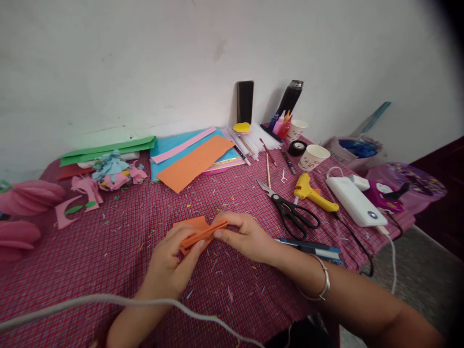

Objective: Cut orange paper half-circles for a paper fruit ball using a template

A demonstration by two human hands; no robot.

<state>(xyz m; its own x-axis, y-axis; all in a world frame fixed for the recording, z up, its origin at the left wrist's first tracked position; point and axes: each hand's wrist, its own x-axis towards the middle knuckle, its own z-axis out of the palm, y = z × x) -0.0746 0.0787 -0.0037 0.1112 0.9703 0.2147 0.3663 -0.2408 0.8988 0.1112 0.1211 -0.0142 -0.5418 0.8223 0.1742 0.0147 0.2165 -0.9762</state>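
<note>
Between my two hands is a narrow stack of folded orange paper (203, 235), held tilted just above the table. My left hand (172, 258) grips its left end, thumb in front and fingers behind. At its right end my right hand (244, 237) pinches it between thumb and fingers. Another flat piece of orange paper (192, 223) shows behind the stack, partly hidden by my left hand. Black-handled scissors (286, 205) lie to the right of my right hand, blades partly open.
A white cable (119, 299) crosses low in front of my left forearm. Right: yellow glue gun (311, 192), white power bank (357, 200), paper cup (313, 157). Behind: orange sheet (195, 162), upright phone (245, 102). Left: pink paper pieces (87, 191). Scraps litter the checked tablecloth (119, 251).
</note>
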